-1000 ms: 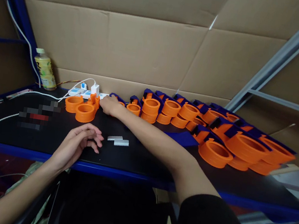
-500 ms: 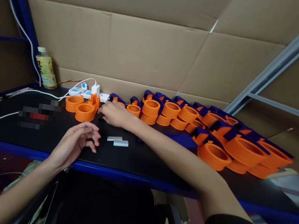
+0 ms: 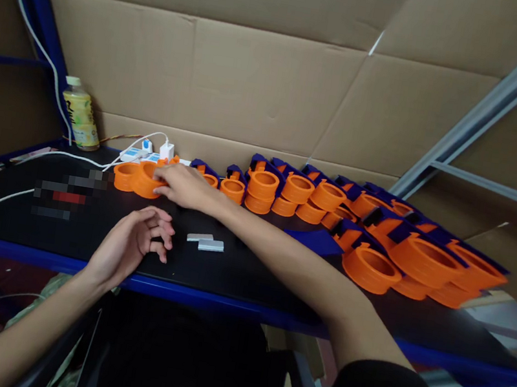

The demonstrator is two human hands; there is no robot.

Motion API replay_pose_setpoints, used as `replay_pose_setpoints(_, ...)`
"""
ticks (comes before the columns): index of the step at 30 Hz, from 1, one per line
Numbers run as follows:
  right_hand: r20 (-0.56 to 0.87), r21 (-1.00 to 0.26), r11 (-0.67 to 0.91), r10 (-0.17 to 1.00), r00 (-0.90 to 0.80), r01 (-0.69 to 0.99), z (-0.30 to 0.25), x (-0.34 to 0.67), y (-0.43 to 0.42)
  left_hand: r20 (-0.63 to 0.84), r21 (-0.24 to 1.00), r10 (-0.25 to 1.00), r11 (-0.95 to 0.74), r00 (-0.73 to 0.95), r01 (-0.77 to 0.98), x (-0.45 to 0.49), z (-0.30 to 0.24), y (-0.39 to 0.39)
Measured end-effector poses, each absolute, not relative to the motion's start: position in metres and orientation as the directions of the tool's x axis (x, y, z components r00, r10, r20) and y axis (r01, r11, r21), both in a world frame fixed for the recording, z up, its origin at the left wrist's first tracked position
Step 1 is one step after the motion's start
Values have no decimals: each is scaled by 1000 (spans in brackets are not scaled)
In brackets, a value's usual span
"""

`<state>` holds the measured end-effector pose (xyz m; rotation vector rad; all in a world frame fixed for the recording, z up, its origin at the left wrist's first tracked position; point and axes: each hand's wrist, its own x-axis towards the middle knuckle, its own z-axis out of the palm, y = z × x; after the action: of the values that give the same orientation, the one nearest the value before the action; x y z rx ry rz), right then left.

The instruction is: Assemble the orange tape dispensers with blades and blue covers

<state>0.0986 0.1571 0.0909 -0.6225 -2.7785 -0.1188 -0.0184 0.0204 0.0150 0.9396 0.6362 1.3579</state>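
Note:
My right hand (image 3: 184,185) reaches across to an orange ring-shaped plastic part (image 3: 145,181). Its thumb and fingers are closed on the part's right side, and the fingertips are partly hidden. Touching it on the left, or nearly so, is a second orange ring (image 3: 124,176). My left hand (image 3: 136,239) rests near the front edge, palm turned inward, fingers loosely curled and apart with nothing in them. Two small light-grey flat bars (image 3: 211,245) lie to the right of that hand, one overlapping the other.
Several orange rings with dark blue flaps (image 3: 262,184) stand stacked at the back and right (image 3: 370,270). A blue flat piece (image 3: 314,241) lies before them. Behind the left rings are a power strip (image 3: 133,155), white cables and a yellow-labelled bottle (image 3: 81,116). Cardboard (image 3: 255,88) walls the back.
My right hand has moved left from the dark tabletop items onto the orange ring, which now sits slightly farther back. My left hand stays nearly still.

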Motion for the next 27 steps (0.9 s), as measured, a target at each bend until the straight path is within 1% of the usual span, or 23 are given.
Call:
replay_pose_setpoints(4,434,-137,944,329,-839,299,115,131,145,110,787,987,-15,116,-617,-19,20,22)
replay_pose_setpoints(6,439,-191,955,290,-850,227,122,147,129,112,744,991,-32,76,-668,-18,22,21)
replay_pose_setpoints(8,383,-256,954,246,-890,154,122,162,107,133,689,991,-91,2,-719,-18,23,20)
replay_pose_setpoints(10,299,-342,936,189,-935,80,118,176,84,139,650,990,-112,-27,-751,-19,23,18)
replay_pose_setpoints(12,240,-434,900,145,-960,28,112,187,69,112,649,994,-67,8,-758,-21,21,16)
replay_pose_setpoints(14,226,-487,873,166,-960,36,106,198,66,74,660,997,-32,23,-750,-23,20,15)
replay_pose_setpoints(16,207,-450,880,269,-941,152,99,209,73,51,670,999,-42,-10,-741,-25,20,15)
replay_pose_setpoints(18,160,-336,883,398,-903,329,92,218,85,37,679,999,-42,-22,-733,-25,22,14)
replay_pose_setpoints(20,101,-230,865,476,-874,445,84,226,95,25,690,1000,-11,9,-724,-24,23,14)
replay_pose_setpoints(22,64,-189,859,495,-867,476,77,231,100,17,699,999,18,42,-715,-23,25,14)
replay_pose_setpoints(27,53,-205,871,466,-883,447,70,233,98,0,709,998,47,66,-704,-23,26,14)
